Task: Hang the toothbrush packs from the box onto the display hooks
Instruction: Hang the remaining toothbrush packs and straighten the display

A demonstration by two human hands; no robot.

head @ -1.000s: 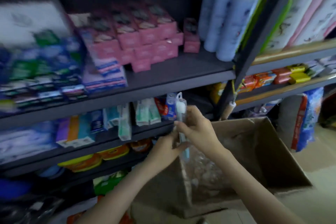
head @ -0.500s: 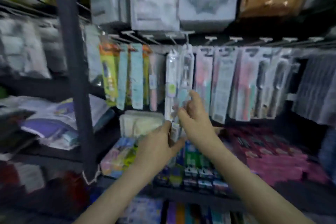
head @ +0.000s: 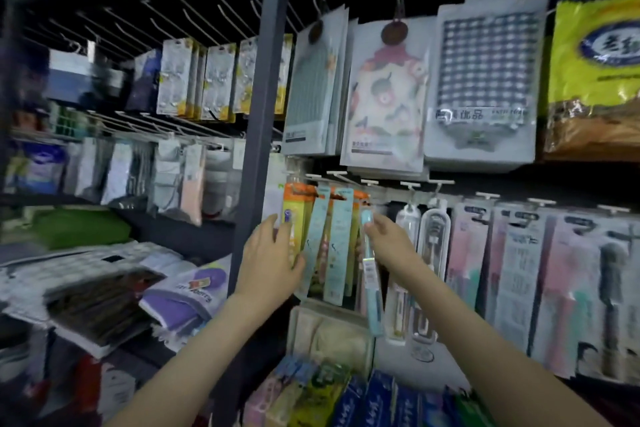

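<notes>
While left hand (head: 269, 253) lies flat on hung packs (head: 314, 232), right hand (head: 391, 240) pinches one pack (head: 373, 288).

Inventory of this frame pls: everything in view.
held pack: 1, light blue, in right hand
teal packs: 2, teal, hung left of it
orange packs: count unclear, orange, behind teal packs
clear packs: 2, clear, hung right of held pack
pink packs: several, pink, far right
big packs: 3 stacks, grey/white, upper row
yellow bag: 1, yellow, top right
empty hooks: many, metal, top left
post: 1, grey, centre
left hand: 1, flat against teal packs
right hand: 1, pinching held pack
</notes>
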